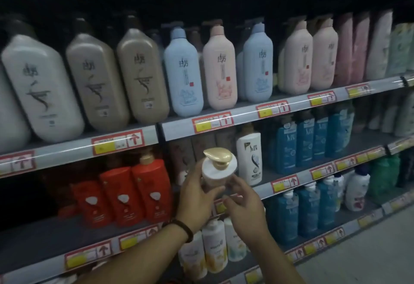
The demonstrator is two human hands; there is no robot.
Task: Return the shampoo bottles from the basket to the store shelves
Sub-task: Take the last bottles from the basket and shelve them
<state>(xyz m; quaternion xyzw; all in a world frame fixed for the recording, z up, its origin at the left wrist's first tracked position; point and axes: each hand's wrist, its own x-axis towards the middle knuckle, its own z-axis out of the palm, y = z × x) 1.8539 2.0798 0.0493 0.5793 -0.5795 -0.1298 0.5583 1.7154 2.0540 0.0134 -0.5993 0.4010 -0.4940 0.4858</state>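
Note:
I hold a white shampoo bottle with a gold pump top (220, 167) up in front of the store shelves, its top turned toward me. My left hand (197, 196) grips its left side, thumb and fingers curled round the body. My right hand (243, 203) holds its lower right side with curled fingers. The bottle hangs before the shelf (291, 178) that carries a white bottle with a dark label (249, 156). Similar white and gold bottles (212, 248) stand one shelf lower, under my hands. The basket is out of view.
Red bottles (134, 192) stand on the shelf left of my hands. Blue bottles (311, 140) fill the shelves to the right. Large grey, tan, pale blue and pink bottles (183, 71) line the shelf above. Red and yellow price tags (116, 142) run along the shelf edges. Floor shows at lower right.

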